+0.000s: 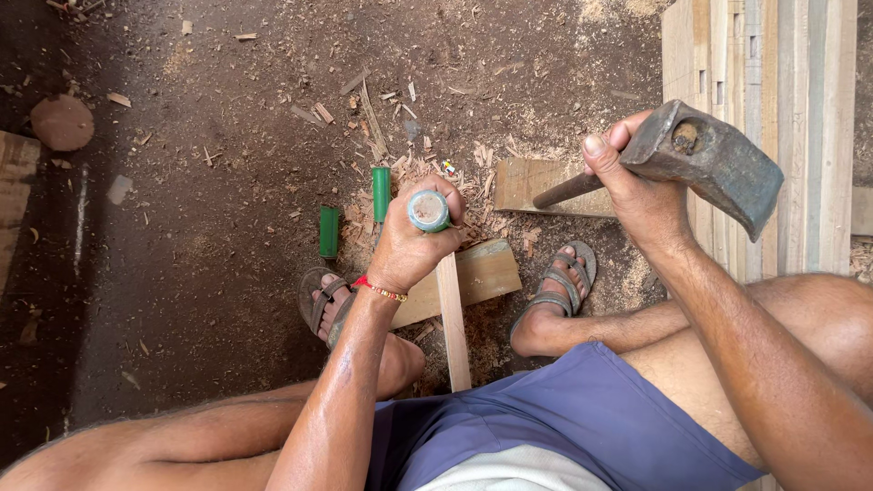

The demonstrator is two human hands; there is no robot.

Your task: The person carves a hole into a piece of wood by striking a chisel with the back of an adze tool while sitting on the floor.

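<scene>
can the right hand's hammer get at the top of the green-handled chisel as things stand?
Probably yes. The right hand holds the hammer raised, apart from the chisel. The left hand grips the chisel below its butt, leaving the round top end exposed, with nothing between.

Chip-strewn dirt floor [209, 227], wooden blocks [486, 273]

Left half of frame: open dirt floor [209, 209], only chips and a round wood disc [62, 122] at far left. Centre is crowded: two green chisel handles [355, 214], the wood block [482, 273], the thin strip [452, 318], both sandalled feet. Right edge is walled by stacked boards [773, 91]. Small gap between raised hammer [705, 159] and chisel butt [428, 210].
</scene>
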